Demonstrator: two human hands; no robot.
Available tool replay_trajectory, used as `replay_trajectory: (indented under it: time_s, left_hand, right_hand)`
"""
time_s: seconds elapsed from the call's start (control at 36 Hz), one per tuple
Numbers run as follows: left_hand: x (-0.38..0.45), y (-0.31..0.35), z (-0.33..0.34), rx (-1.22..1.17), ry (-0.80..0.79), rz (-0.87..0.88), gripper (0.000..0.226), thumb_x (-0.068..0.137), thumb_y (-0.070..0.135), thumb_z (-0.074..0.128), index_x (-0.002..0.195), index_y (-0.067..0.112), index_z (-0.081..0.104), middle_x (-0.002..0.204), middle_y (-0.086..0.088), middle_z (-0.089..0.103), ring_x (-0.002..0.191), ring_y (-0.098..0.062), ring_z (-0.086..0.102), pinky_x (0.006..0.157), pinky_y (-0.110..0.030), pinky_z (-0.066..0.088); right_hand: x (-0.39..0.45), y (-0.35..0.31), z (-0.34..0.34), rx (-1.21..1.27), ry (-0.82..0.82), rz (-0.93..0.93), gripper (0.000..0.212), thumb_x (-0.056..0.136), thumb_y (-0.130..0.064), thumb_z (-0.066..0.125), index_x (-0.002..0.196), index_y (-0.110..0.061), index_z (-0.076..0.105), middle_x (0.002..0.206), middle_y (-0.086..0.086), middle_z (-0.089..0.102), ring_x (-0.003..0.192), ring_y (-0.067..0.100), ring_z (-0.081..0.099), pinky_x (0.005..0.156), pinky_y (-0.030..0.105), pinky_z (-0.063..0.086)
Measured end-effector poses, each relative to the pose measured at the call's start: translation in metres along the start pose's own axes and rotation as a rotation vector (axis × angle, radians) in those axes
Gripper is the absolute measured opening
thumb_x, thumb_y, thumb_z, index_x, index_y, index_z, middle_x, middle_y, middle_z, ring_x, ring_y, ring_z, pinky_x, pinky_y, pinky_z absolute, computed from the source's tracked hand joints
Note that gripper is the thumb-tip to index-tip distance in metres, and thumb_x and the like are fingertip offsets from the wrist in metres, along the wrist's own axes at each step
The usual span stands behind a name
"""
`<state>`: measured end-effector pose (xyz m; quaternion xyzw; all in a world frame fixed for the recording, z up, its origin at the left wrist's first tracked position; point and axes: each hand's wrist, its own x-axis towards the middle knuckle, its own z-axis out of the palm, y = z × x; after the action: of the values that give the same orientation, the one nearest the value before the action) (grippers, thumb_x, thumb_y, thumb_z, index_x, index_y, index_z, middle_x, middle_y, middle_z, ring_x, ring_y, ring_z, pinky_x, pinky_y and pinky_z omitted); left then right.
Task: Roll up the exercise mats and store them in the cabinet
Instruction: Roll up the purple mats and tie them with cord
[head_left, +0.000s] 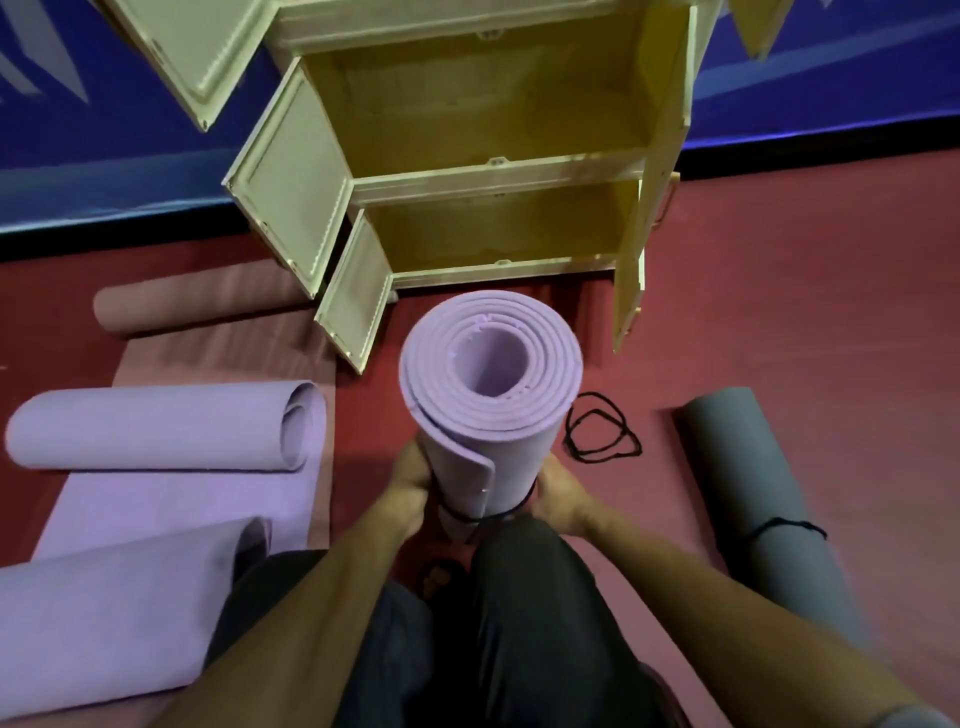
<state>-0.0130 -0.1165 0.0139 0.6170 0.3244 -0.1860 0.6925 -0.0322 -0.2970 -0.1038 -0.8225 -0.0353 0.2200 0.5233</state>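
Head view: both hands, left hand (413, 480) and right hand (558, 493), grip the upright rolled purple foam mat (488, 395), seemingly cinching a black cord (511, 512); the open cream cabinet (493, 171) stands just beyond.

The rolled lilac mat (491, 395) looks like matt foam, the cabinet (467, 171) smooth cream plastic, and the floor (779, 312) matt red.

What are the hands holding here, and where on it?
Both hands, left hand and right hand, grip the upright rolled purple mat at its lower end, near the black cord.
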Motion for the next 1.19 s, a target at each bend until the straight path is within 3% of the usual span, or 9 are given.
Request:
replay_trajectory:
  time_s: [0.08,0.19,0.31,0.47,0.58,0.75,0.86,1.03,1.19]
  left_hand:
    - [-0.012,0.007,0.022,-0.042,-0.019,0.042,0.025,0.100,0.043,0.049,0.100,0.019,0.059,0.114,-0.012,0.069,0.102,-0.023,0.065,0.060,-0.013,0.047]
    - [-0.027,0.019,0.039,0.004,-0.154,0.099,0.041,0.109,0.040,0.033,0.104,0.015,0.065,0.099,-0.002,0.073,0.075,-0.004,0.064,0.059,-0.015,0.053]
    - [-0.041,0.029,0.061,0.144,-0.257,0.250,0.031,0.110,0.030,0.033,0.102,0.025,0.063,0.080,0.018,0.075,0.075,0.006,0.068,0.063,-0.012,0.053]
    - [-0.056,0.034,0.109,0.281,-0.318,0.187,0.026,0.109,0.014,0.037,0.096,0.020,0.058,0.088,0.000,0.060,0.096,-0.023,0.054,0.068,-0.024,0.046]
    - [-0.073,0.019,0.140,0.237,-0.358,0.055,0.034,0.110,0.026,0.037,0.130,0.011,0.060,0.124,-0.012,0.065,0.099,-0.020,0.056,0.086,-0.034,0.048]
    - [-0.072,-0.030,0.164,0.125,-0.291,-0.037,0.041,0.105,0.051,0.036,0.102,0.027,0.069,0.117,0.002,0.072,0.091,-0.017,0.061,0.085,-0.031,0.044]
    - [-0.068,-0.048,0.175,0.174,-0.251,-0.106,0.052,0.106,0.052,0.032,0.123,0.019,0.068,0.133,-0.011,0.066,0.125,-0.033,0.057,0.088,-0.039,0.045]
    - [-0.051,-0.056,0.190,0.216,-0.278,-0.117,0.041,0.106,0.044,0.033,0.084,0.025,0.061,0.068,0.007,0.067,0.063,-0.013,0.052,0.059,-0.027,0.039]
    - [-0.031,-0.066,0.202,0.164,-0.346,-0.219,0.043,0.104,0.054,0.040,0.088,0.025,0.067,0.076,0.004,0.075,0.084,-0.020,0.065,0.099,-0.041,0.051]
  right_hand:
    - [-0.015,-0.016,-0.009,0.085,0.060,-0.046,0.119,0.056,-0.027,0.102,0.154,-0.013,0.035,0.150,-0.001,0.047,0.127,-0.014,0.046,0.096,0.002,0.038]
    - [-0.045,-0.030,-0.021,0.162,0.219,-0.122,0.104,0.054,0.002,0.098,0.141,-0.012,0.044,0.113,-0.005,0.067,0.091,0.007,0.072,0.068,0.019,0.059]
    - [-0.065,-0.035,-0.039,0.158,0.456,-0.212,0.115,0.041,-0.025,0.107,0.140,-0.015,0.049,0.135,-0.003,0.060,0.128,0.010,0.057,0.098,0.025,0.050]
    - [-0.112,-0.015,-0.063,0.086,0.722,-0.197,0.124,0.044,-0.052,0.101,0.146,-0.016,0.041,0.143,-0.005,0.050,0.133,0.012,0.050,0.102,0.039,0.048]
    - [-0.141,-0.006,-0.070,0.100,0.854,-0.141,0.124,0.044,-0.052,0.101,0.147,-0.022,0.041,0.143,-0.009,0.051,0.131,0.006,0.051,0.100,0.033,0.048]
    - [-0.166,0.015,-0.089,0.120,0.814,-0.066,0.113,0.042,-0.054,0.102,0.139,-0.029,0.050,0.134,-0.016,0.061,0.122,0.006,0.060,0.093,0.039,0.055]
    - [-0.177,0.030,-0.102,0.083,0.802,-0.051,0.110,0.039,-0.057,0.101,0.136,-0.031,0.054,0.129,-0.021,0.063,0.119,0.001,0.061,0.090,0.030,0.054]
    - [-0.180,0.041,-0.124,0.034,0.786,-0.043,0.112,0.040,-0.059,0.100,0.137,-0.038,0.047,0.136,-0.019,0.054,0.124,0.000,0.054,0.095,0.013,0.043]
    - [-0.180,0.057,-0.145,0.001,0.730,0.086,0.113,0.036,-0.061,0.100,0.135,-0.041,0.050,0.131,-0.023,0.059,0.119,-0.002,0.057,0.095,0.033,0.051]
